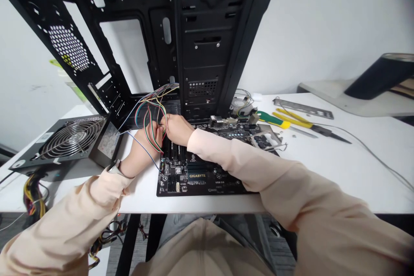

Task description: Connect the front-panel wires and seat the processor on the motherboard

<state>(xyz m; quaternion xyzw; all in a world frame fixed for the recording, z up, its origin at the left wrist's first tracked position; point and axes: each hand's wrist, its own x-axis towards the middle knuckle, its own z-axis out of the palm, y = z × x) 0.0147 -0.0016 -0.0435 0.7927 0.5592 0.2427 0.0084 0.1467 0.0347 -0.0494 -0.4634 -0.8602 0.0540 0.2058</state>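
Beige sleeve (pixel 323 198) (matte), thin coloured wires (pixel 150 125)

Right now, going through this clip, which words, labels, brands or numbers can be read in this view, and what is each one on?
"GIGABYTE": on the black motherboard.
"USB 3.0": on the same board, slightly blurred.
Label on the power supply unit: too small to read.
Other board print: too small to read.

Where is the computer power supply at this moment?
In the head view, the power supply lies fan-up on the left end of the white desk, just left of the person's left hand and the motherboard.
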